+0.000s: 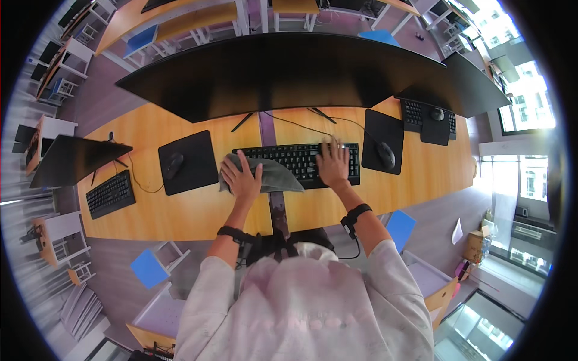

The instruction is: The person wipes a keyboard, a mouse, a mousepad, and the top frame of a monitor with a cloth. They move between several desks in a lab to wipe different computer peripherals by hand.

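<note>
A black computer keyboard lies on the wooden desk in front of me, below a wide black monitor. My left hand rests with spread fingers on top of a grey cloth, which covers the keyboard's left end; whether the fingers grip the cloth is hard to tell. My right hand, slightly blurred, is over the right part of the keys with its fingers apart and nothing held. A cable runs from behind the keyboard towards the monitor's stand.
A black mouse sits on a mouse pad to the right, and another mouse on a pad to the left. Further keyboards and monitors stand at both desk ends. Blue-topped stools are near the desk's front edge.
</note>
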`<state>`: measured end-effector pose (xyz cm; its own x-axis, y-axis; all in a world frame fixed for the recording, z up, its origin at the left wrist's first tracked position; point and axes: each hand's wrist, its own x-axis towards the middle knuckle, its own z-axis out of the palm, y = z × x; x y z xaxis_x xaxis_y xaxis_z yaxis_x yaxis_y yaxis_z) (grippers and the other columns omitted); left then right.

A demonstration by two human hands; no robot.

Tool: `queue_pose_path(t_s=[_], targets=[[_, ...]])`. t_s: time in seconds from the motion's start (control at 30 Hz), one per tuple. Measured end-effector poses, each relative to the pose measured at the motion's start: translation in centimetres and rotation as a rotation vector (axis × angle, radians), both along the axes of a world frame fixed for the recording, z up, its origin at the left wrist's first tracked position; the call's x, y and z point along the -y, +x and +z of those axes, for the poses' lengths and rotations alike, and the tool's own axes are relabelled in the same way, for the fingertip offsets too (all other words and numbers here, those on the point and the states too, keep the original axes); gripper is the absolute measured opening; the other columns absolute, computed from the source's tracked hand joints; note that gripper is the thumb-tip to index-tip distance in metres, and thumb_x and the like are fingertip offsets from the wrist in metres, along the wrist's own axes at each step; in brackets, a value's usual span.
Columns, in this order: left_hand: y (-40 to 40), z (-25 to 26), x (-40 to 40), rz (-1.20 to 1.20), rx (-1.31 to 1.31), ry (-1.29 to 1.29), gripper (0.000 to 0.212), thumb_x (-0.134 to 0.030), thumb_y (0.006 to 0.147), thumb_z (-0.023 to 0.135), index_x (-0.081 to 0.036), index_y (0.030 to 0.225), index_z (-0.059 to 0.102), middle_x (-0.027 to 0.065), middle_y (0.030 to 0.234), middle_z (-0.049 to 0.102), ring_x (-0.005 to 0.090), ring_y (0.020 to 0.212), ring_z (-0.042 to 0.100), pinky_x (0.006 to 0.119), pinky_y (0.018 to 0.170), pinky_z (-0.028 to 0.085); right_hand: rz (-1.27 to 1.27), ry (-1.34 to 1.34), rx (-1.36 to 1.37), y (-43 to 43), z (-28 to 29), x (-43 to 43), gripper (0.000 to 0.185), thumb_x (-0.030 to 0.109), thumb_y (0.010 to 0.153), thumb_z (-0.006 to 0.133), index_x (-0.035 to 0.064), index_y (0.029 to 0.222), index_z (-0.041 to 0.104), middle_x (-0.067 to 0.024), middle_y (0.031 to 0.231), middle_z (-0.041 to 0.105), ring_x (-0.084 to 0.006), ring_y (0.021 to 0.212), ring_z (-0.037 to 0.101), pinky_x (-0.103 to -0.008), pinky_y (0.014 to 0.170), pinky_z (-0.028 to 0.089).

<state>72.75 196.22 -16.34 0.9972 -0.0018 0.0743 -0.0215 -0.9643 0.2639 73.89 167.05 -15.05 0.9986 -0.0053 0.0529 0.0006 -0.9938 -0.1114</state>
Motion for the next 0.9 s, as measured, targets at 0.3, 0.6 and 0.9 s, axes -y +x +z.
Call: queue_pose_path(t_s=[0.3, 0.6, 0.9], targets=[[1.3, -2.1, 10.3, 0.066, 0.144, -0.042, 0.089, -0.047, 0.094, 0.059, 0.002, 0.156, 0.018, 0.0437, 0.153, 0.016, 0.06, 0.143, 0.017, 0.065, 0.115, 0.021, -0.158, 0.009, 0.04, 0.8, -3.5, 6.5, 0.058, 0.037, 0.104, 0.04, 0.0058, 0.153, 0.036, -0.0208, 0.16, 0.027, -0.0462, 0.149, 0.018, -0.0543, 0.12, 0.019], [2.1, -3.0, 19.6, -0.733, 0.153, -0.401, 0.055, -0.017, 0.093, 0.064, 0.007, 0.139, 0.048, 0.0242, 0.146, 0.049, 0.0351, 0.14, 0.044, 0.045, 0.115, 0.036, -0.146, 0.005, 0.062, 1.5, -3.3, 6.2, 0.056, 0.035, 0.103, 0.043, 0.0055, 0.15, 0.04, -0.0191, 0.159, 0.031, -0.0461, 0.148, 0.021, -0.053, 0.118, 0.023], [0.7, -2.8, 6.7, -0.747, 0.31, 0.03, 0.049, -0.009, 0.091, 0.059, -0.001, 0.138, 0.053, 0.0179, 0.149, 0.048, 0.0348, 0.137, 0.049, 0.044, 0.111, 0.044, -0.146, 0.022, 0.081, 1.4, -3.3, 6.7, 0.053, 0.034, 0.104, 0.043, 0.0085, 0.15, 0.042, -0.0156, 0.156, 0.038, -0.0422, 0.148, 0.024, -0.0496, 0.118, 0.026]])
